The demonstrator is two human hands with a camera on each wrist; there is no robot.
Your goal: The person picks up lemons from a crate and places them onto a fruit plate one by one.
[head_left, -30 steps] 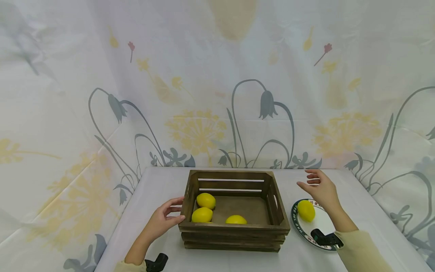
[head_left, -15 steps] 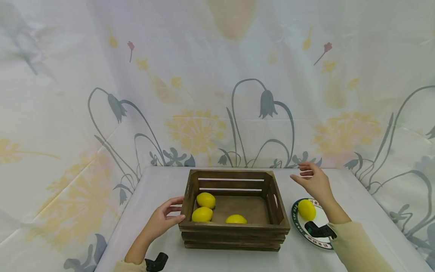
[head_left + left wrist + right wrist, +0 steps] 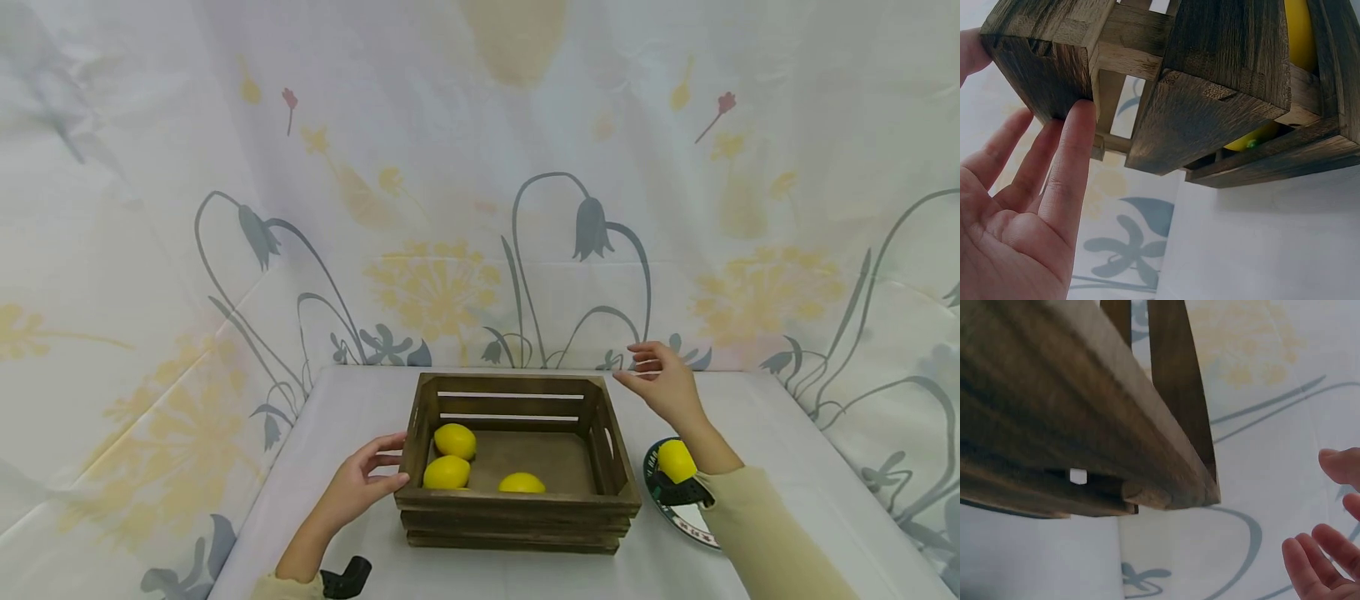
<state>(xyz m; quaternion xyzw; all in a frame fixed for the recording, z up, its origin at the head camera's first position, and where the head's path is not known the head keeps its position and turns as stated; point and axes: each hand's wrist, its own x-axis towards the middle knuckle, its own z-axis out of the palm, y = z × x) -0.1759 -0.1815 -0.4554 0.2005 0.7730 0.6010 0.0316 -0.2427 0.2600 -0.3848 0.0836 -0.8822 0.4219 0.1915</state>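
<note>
My left hand (image 3: 360,479) is relaxed, fingers extended and touching the left end of the wooden crate (image 3: 517,521), which stands upright on the white table (image 3: 765,417). My right hand (image 3: 665,390) is raised beyond the crate's right end, fingers loosely extended and apart, holding nothing. The crate contains three clearly visible lemons: a rear lemon (image 3: 454,442) and a front lemon (image 3: 447,472) at the left, and a third lemon (image 3: 522,482) near the middle of the front wall. A yellow sliver at the front left may belong to another. To the crate's right, a plate (image 3: 693,532) carries one lemon (image 3: 676,461), partly covered by my right wrist device (image 3: 677,490).
</note>
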